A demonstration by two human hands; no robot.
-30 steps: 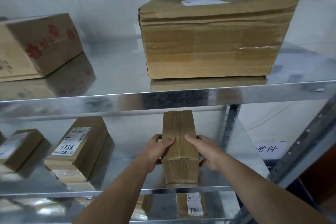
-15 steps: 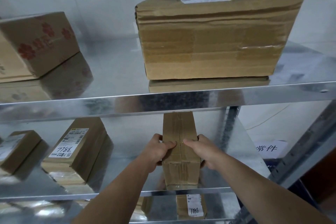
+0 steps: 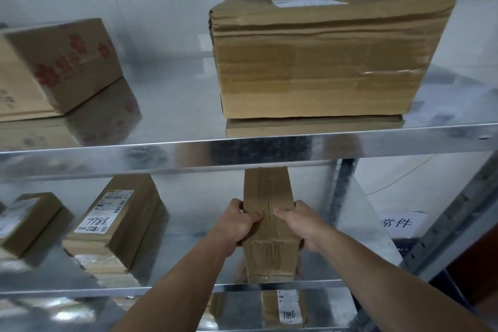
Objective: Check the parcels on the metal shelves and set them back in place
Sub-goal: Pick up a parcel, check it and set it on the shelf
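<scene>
The metal shelves hold sealed cardboard parcels, so their contents are hidden. On the upper shelf (image 3: 175, 105) a large creased box (image 3: 318, 62) with a white label on top sits at the right. A box printed with red flowers (image 3: 62, 62) stands at the left. On the middle shelf (image 3: 194, 224) a flat parcel marked 7786 (image 3: 116, 221) lies left of centre, with a smaller parcel (image 3: 27, 219) at the far left. A narrow taped parcel (image 3: 269, 226) sits at the front edge, right of centre, running back under the upper shelf. Another labelled parcel (image 3: 285, 307) shows on the level below it.

The shelf surfaces are shiny and mirror the boxes. A pale wall lies behind them. At the right are a perforated upright post (image 3: 452, 224) and a paper sign (image 3: 398, 224) with handwritten characters.

The left hand (image 3: 237, 224) and right hand (image 3: 301, 224) clasp the narrow parcel from either side. Their thumbs lie on its top near the tape seam, and their fingers wrap down its flanks.
</scene>
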